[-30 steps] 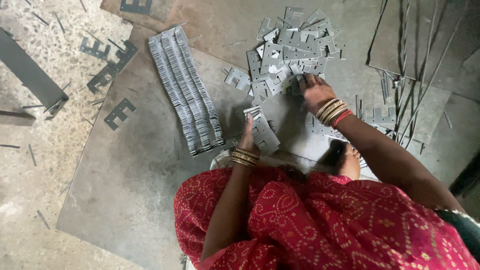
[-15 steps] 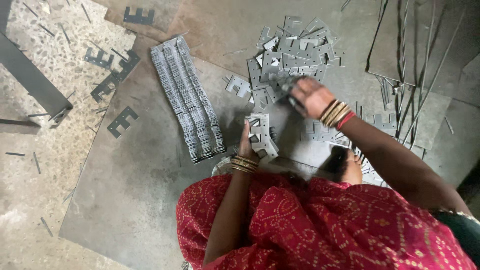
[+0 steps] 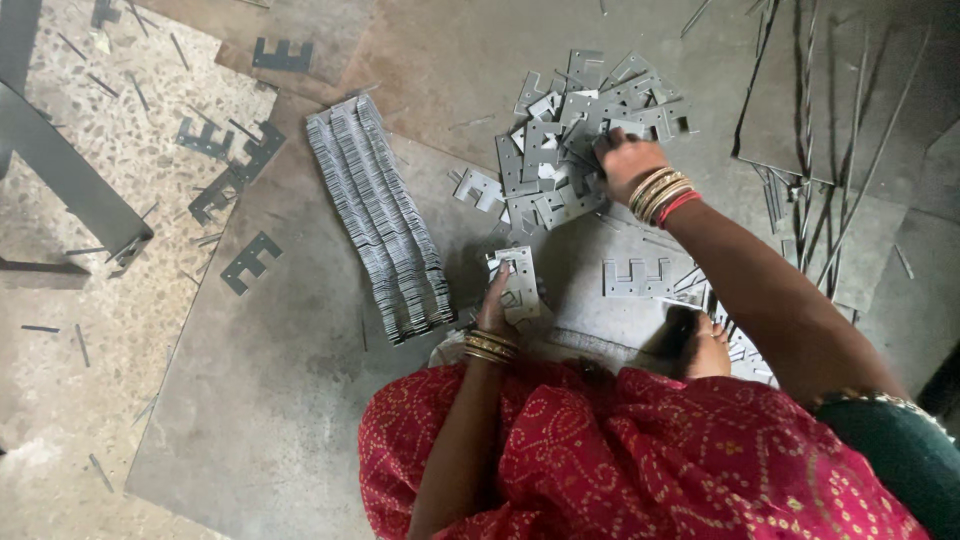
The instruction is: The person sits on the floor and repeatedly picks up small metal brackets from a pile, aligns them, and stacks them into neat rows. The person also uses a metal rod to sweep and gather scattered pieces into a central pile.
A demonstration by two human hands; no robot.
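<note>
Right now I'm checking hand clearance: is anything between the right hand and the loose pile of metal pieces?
Nothing visible. The right hand already rests on the loose pile of E-shaped metal pieces; the left hand holds a small stack of pieces nearer the body.

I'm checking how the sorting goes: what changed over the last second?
The right hand reached farther up into the loose pile of plates. The left hand went on holding its small stack of plates upright. The long row of stacked plates stayed put.
</note>
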